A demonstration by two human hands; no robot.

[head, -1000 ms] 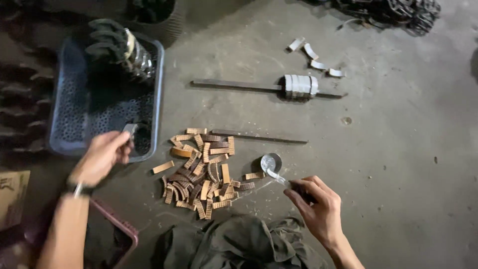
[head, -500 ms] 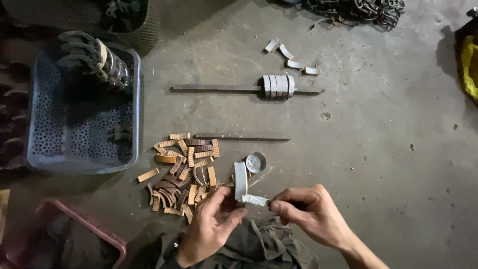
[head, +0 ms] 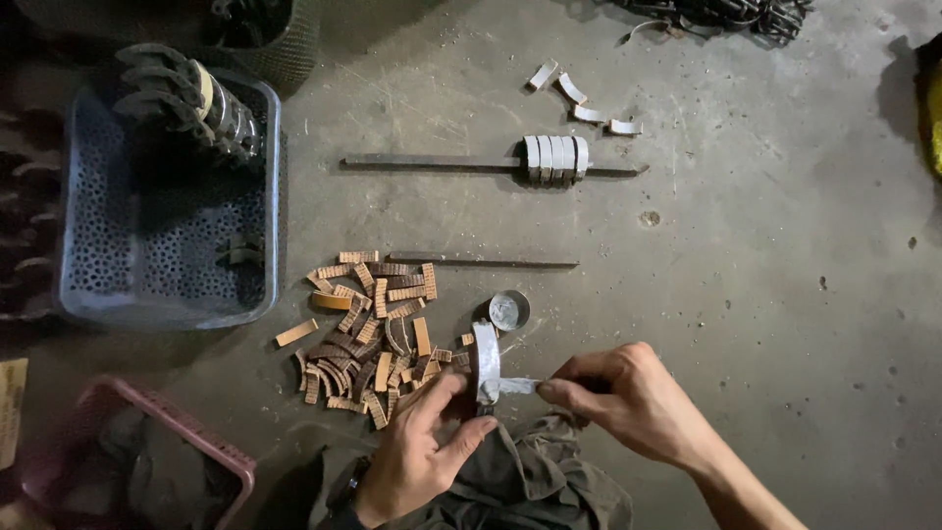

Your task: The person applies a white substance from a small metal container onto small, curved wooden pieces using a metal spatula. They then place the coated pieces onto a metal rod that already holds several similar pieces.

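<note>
Head view looks straight down at a grey concrete floor (head: 746,294) where the person sits with a dark green cloth (head: 530,481) over the lap. The left hand (head: 417,451) is closed around a curved grey metal shoe piece (head: 486,361), thumb and fingers pinching its lower end so that it stands nearly upright, its curved face turned to the other hand. The right hand (head: 628,397) is closed in a fingertip pinch on a small flat silvery tool or strip (head: 518,386), whose tip touches the side of the curved piece low down; what the tool is cannot be told. Holding the piece off the floor, just above the cloth, seems to give both hands free reach to its face.

Just beside the hands, toward the floor's middle, lies a heap of short tan lining strips (head: 368,344), kept within easy reach. A small round metal tin (head: 509,310) stands at the heap's right edge, close to the tool hand. Farther up, a long dark metal rod (head: 491,263) lies apart, and another rod carries a row of grey curved pieces (head: 555,157). A blue perforated plastic basket (head: 167,285) at the left holds more stacked curved parts.
</note>
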